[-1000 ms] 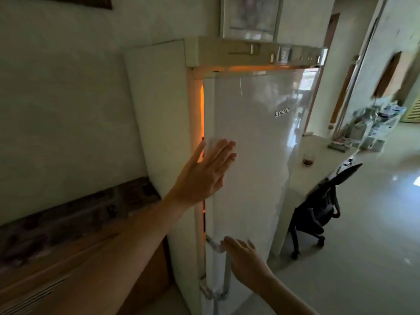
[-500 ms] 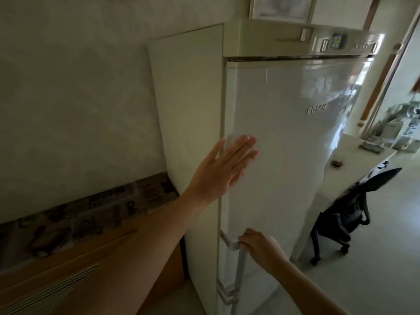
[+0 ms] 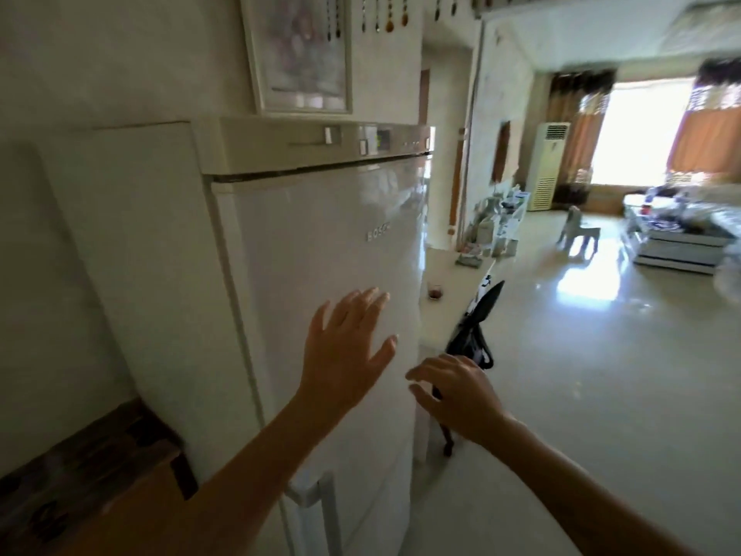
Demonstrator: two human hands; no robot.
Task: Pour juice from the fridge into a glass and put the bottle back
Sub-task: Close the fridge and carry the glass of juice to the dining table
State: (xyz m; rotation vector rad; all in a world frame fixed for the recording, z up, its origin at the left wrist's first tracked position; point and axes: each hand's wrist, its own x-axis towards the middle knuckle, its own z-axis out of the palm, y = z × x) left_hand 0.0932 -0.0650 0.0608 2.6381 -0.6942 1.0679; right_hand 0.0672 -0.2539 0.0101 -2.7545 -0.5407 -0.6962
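The tall cream fridge (image 3: 280, 274) stands against the wall with its door closed. My left hand (image 3: 349, 347) is in front of the door with its fingers spread and holds nothing. My right hand (image 3: 457, 395) hovers open past the door's right edge, off the handle (image 3: 320, 499) low on the door. A small glass (image 3: 436, 292) with dark juice in its bottom sits on the white table (image 3: 453, 262) to the right of the fridge. No bottle is in view.
A black office chair (image 3: 477, 327) stands at the white table. A wooden cabinet (image 3: 88, 475) is on the fridge's left. Beyond lie a shiny tiled floor (image 3: 581, 375), a low coffee table (image 3: 677, 242), a standing air conditioner (image 3: 547, 166) and a bright window.
The fridge door went from ajar with its orange light showing to fully closed. My right hand let go of the handle and rose. The view swung right toward the living room.
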